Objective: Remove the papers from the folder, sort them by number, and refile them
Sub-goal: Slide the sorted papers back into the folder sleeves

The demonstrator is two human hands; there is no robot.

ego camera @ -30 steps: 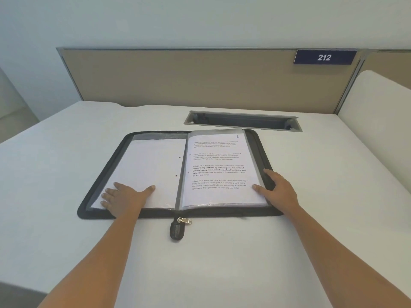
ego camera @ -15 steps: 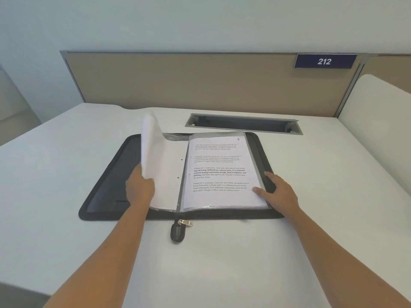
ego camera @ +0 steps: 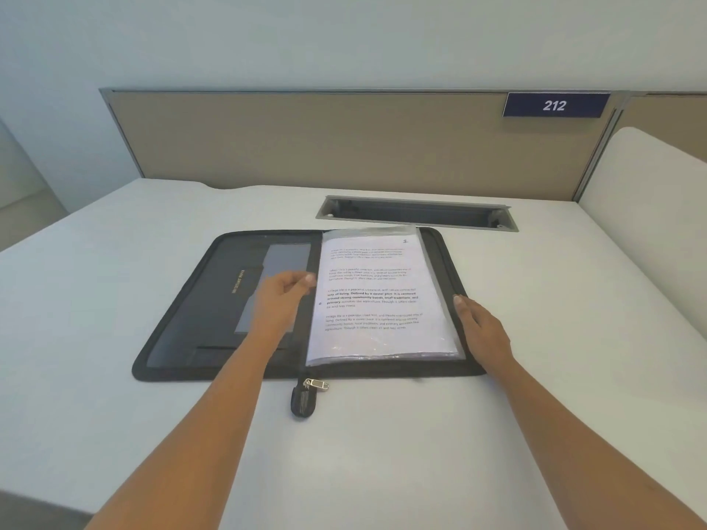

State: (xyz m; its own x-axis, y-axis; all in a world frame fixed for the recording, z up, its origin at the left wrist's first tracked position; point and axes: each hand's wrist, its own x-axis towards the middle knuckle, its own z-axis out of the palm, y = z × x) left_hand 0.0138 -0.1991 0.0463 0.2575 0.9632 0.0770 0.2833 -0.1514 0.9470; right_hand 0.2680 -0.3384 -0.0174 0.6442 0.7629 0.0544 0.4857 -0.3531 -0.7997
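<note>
A black zip folder (ego camera: 206, 307) lies open on the white desk (ego camera: 114, 376). Its left half shows bare inner pockets. On its right half lies a stack of clear sleeves with printed papers (ego camera: 377, 296); the top sheet bears a handwritten number at its upper right corner. My left hand (ego camera: 281, 300) hovers over the spine, fingers loosely curled, fingertips at the top sheet's left edge. My right hand (ego camera: 482, 327) rests flat on the folder's right border, beside the stack.
The folder's zipper pull (ego camera: 306, 395) hangs out onto the desk at the front. A grey cable slot (ego camera: 417, 214) is sunk into the desk behind the folder. A beige partition (ego camera: 344, 147) with a "212" sign (ego camera: 554, 105) closes the back.
My left hand lifted the sheet from the folder's left half and turned it over onto the right stack. The left half now shows its pockets. My right hand stayed in place.
</note>
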